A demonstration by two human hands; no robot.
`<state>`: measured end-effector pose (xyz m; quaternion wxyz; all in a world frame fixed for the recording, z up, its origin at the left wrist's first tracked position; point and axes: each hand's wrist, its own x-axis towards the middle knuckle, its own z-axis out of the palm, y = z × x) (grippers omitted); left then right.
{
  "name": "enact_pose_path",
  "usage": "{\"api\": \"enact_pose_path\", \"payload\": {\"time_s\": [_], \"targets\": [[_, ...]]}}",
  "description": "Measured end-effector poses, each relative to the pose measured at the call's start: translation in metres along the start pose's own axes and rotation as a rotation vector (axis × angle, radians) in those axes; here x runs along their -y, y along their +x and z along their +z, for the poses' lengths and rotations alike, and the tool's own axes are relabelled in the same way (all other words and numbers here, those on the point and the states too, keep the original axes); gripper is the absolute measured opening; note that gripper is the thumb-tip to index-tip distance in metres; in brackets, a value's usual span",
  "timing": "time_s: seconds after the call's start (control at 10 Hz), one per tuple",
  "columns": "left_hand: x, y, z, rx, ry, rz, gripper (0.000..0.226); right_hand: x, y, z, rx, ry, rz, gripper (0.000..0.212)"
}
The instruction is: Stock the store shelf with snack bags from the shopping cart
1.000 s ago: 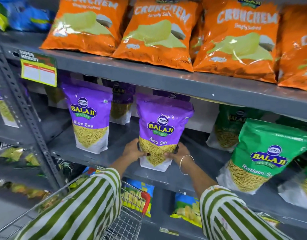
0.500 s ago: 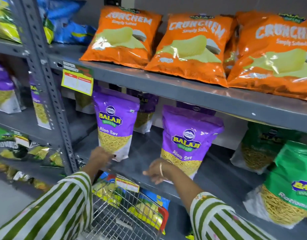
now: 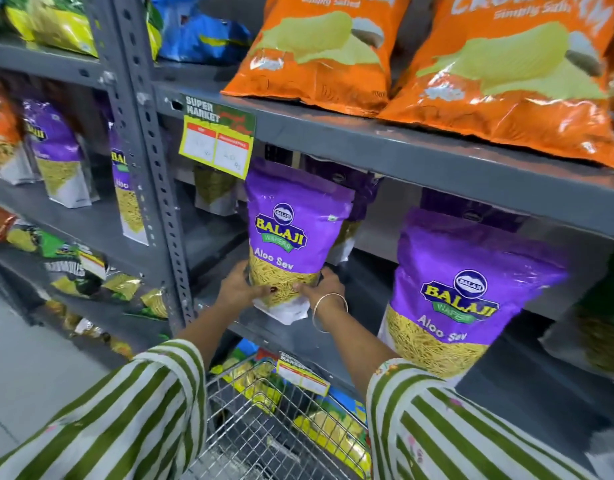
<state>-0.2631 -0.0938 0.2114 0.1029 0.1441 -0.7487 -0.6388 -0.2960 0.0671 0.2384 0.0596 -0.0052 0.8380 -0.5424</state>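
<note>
Two hands on one pouch: the left hand (image 3: 238, 289) clasps the lower left edge of a purple Aloo Sev bag (image 3: 291, 237), and the right hand (image 3: 321, 289), a thin bangle (image 3: 328, 311) on its wrist, grips the lower right corner. The bag stands upright on the grey middle shelf (image 3: 298, 336), near its front lip, its white base between the two thumbs. Just to the right, apart from it, a second Aloo Sev bag (image 3: 468, 292) stands on the same shelf. More purple pouches sit behind in shadow. A yellow price tag (image 3: 217, 142) hangs from the shelf edge above, overlapping the held bag's top left corner. Up top, orange chip bags (image 3: 402, 57) lean along the upper shelf. Down low, between the green-striped sleeves (image 3: 125, 420), the wire shopping cart (image 3: 264, 427) shows against the shelf.
</note>
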Motion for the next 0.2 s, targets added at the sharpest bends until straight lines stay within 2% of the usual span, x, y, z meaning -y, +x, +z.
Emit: {"api": "enact_pose_path", "payload": {"time_s": [0.2], "targets": [[-0.0058,-0.0088,0.0032,0.003,0.066,-0.053,0.120,0.0073,-0.0114,-0.0089,0.042,-0.005,-0.017,0.060]]}}
